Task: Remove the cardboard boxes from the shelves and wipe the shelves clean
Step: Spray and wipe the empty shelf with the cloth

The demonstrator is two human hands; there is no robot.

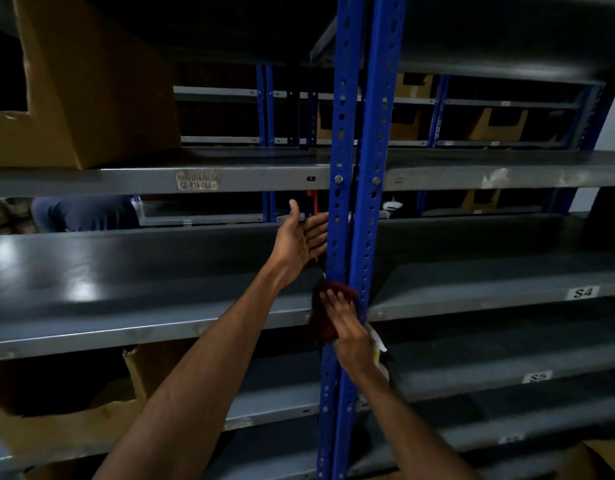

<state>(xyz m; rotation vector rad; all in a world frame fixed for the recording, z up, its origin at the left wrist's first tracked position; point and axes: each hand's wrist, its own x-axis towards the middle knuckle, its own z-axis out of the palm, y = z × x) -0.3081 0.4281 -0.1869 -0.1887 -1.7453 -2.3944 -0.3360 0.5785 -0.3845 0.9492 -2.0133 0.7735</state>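
Maroon cloth (325, 318) is pressed by the right hand (351, 327) against the blue upright (345, 140), at the front edge of the grey shelf (126, 271); fingers flat over it. The left hand (300, 242) is open, palm showing, empty, fingers behind the upright. 1 cardboard box (84, 81) sits on the shelf above at left, another box (74, 410) below.

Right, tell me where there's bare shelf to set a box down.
The middle shelf is bare from its left end to the blue post, and bare again right of the post, above the S4 label. Crowded: a cardboard box fills the upper shelf's left end, and the left hand and right hand with the cloth work at the post.
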